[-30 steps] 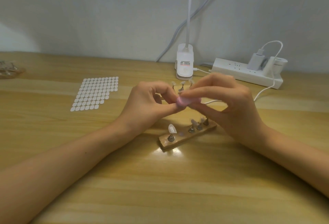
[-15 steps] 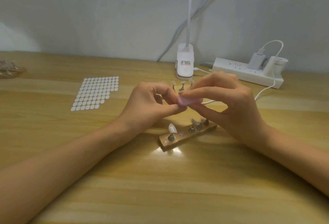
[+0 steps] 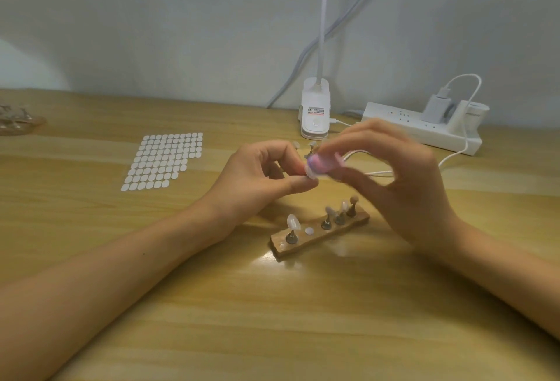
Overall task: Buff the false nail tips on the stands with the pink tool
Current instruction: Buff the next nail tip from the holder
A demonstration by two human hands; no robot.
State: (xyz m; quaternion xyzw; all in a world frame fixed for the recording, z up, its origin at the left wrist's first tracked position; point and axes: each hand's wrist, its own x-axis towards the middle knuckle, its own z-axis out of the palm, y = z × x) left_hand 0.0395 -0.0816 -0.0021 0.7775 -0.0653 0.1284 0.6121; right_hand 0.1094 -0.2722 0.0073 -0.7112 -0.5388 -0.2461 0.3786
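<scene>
My right hand (image 3: 403, 177) holds the pink tool (image 3: 322, 164) between thumb and fingers above the table; the hand is motion-blurred. My left hand (image 3: 260, 177) pinches a small clear nail tip (image 3: 310, 174) against the tool's left end. Below the hands lies a wooden base (image 3: 321, 233) with several metal stands; a clear false nail tip (image 3: 293, 222) sits on the leftmost stand, and more tips sit on stands toward the right. One spot on the base bears only a white dot (image 3: 309, 231). More stands (image 3: 310, 147) show behind the hands.
A sheet of white oval stickers (image 3: 163, 161) lies at the left. A white clip lamp base (image 3: 315, 114) and a power strip (image 3: 424, 127) with chargers and white cables stand by the wall. Clear packets (image 3: 15, 120) sit at the far left edge.
My right hand has shifted slightly right and up with the pink tool and is now blurred; my left hand keeps its pinch at the tool's end.
</scene>
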